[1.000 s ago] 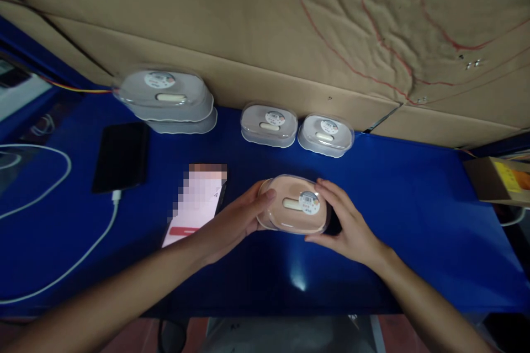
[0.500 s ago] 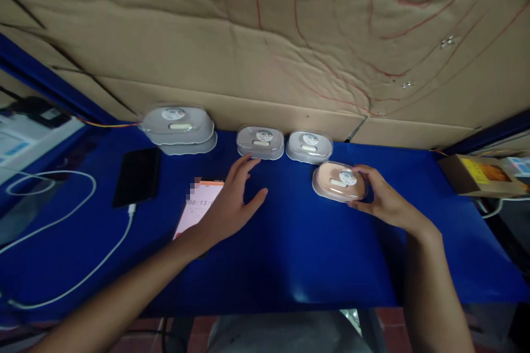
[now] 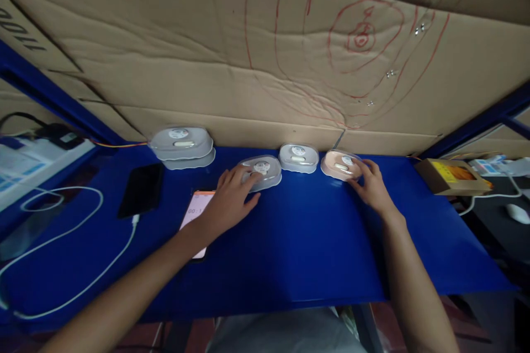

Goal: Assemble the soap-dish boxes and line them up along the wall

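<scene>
My left hand has its fingers on the left end of a grey lidded plastic box, gripping it near the table's middle. The box has a clear lid, a round sticker and a pale oval piece on top. My right hand grips the right end of a peach lidded box of the same shape, thumb in front and fingers behind. Between them stands another grey box, touched by neither hand. Further left, more grey boxes are stacked against the cardboard.
A lit phone showing a timer lies partly under my left forearm. Left of it are a dark phone and its white cable. A cardboard wall closes the back. An open carton sits at the right edge.
My left hand has taken hold of a grey box and drawn it forward from the row. My right hand has moved the peach box back, beside the middle grey box. The view has shifted.
</scene>
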`<action>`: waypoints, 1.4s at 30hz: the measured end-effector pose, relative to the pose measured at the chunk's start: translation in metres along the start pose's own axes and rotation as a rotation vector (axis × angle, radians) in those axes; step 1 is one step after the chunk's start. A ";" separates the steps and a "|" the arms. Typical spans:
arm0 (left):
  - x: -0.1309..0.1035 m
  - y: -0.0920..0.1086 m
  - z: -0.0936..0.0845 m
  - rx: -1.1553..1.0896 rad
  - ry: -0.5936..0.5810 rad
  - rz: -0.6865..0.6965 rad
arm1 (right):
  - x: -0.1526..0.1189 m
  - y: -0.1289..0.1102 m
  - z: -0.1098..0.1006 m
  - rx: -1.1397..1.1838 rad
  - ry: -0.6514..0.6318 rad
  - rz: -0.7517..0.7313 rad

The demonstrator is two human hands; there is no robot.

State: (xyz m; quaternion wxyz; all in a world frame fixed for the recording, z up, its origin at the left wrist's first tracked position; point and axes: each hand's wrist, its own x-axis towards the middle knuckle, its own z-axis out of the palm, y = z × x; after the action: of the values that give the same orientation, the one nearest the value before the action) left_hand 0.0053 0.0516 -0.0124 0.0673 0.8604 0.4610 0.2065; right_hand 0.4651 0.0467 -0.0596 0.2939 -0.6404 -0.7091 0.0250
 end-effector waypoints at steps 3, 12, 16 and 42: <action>-0.019 0.008 -0.003 -0.056 -0.018 0.075 | 0.002 -0.014 0.008 0.048 -0.023 -0.042; -0.042 0.019 -0.001 -0.293 -0.164 0.235 | -0.002 -0.060 0.035 0.258 -0.090 -0.126; -0.047 0.019 0.004 -0.311 -0.215 0.192 | -0.009 -0.089 0.031 0.289 -0.131 -0.179; -0.054 0.017 -0.002 -0.588 -0.410 0.034 | -0.039 -0.154 0.026 0.362 -0.345 -0.237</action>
State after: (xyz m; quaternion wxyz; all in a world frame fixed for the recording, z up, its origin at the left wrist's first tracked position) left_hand -0.0087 -0.0030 -0.0215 0.3996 0.8354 0.3445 0.1544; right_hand 0.3158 -0.0077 -0.0325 0.2792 -0.4763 -0.8028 0.2253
